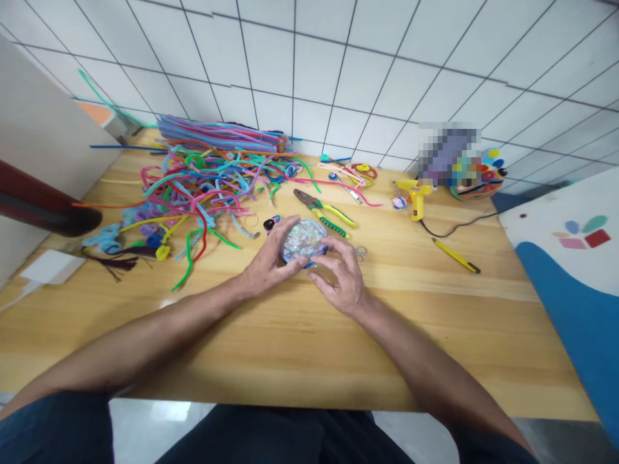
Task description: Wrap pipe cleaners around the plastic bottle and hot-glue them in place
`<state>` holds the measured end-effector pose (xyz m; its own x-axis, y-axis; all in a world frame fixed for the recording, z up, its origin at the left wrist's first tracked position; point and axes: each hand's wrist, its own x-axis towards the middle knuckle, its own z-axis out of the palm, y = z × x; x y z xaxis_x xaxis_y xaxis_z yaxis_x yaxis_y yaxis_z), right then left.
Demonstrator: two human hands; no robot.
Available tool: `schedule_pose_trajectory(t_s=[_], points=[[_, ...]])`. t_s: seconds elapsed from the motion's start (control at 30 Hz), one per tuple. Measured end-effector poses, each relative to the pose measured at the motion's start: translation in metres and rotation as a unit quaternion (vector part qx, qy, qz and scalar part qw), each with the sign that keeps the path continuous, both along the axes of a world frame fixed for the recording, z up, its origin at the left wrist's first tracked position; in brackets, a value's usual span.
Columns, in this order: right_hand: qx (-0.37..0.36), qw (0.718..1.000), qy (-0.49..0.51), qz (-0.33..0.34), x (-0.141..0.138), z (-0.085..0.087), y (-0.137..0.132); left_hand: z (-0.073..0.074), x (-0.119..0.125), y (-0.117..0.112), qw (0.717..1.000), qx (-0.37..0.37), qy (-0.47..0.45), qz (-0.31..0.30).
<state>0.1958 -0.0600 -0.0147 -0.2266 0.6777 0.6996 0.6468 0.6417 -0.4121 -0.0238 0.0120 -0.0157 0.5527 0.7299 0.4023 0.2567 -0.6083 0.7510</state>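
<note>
Between my two hands, above the wooden table, is a round, shiny, clear-silvery piece (302,241) with a bluish-purple rim. My left hand (271,259) grips its left side, the thumb along the near edge and the fingers along the far left. Curled fingers of my right hand (342,278) meet the right and near edge, while the right thumb stays lower. What the piece is made of cannot be made out. Just beyond it lie pliers (329,209) with yellow-green handles and a green-handled tool (334,227). Small scissors (360,252) lie beside my right hand.
A tangle of coloured pipe cleaners (203,180) covers the back left, with a bundle (222,134) behind it. At the back right stand a yellow glue gun (416,198) with its cord and a filled basket (478,192). A yellow cutter (455,256) lies at right, a white box (53,265) at left.
</note>
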Motion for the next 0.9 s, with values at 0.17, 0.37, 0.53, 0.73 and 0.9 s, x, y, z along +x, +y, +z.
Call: schedule_pose_trajectory(t_s=[0.17,0.37,0.53,0.73,0.9], points=[[-0.019,1.0,0.023,-0.004,0.0029,0.0025,-0.002,-0.0019,0.0006,0.0006,0.999,0.036,-0.011,-0.015],[-0.062,0.998,0.027,-0.016,0.0087,0.0042,-0.0034,0.0028,-0.001,-0.0034,0.999,0.033,-0.004,0.015],[-0.057,0.998,0.032,-0.015,0.0095,0.003,-0.0034,0.0055,-0.003,-0.0033,1.0,0.024,-0.009,-0.014],[-0.003,1.0,-0.01,-0.018,0.0076,-0.0004,-0.0001,0.0007,-0.0064,0.0016,0.999,0.004,-0.011,-0.041],[0.018,0.998,-0.04,-0.043,0.005,-0.0035,-0.0007,-0.0033,0.0006,-0.0001,0.999,0.016,-0.005,0.038]])
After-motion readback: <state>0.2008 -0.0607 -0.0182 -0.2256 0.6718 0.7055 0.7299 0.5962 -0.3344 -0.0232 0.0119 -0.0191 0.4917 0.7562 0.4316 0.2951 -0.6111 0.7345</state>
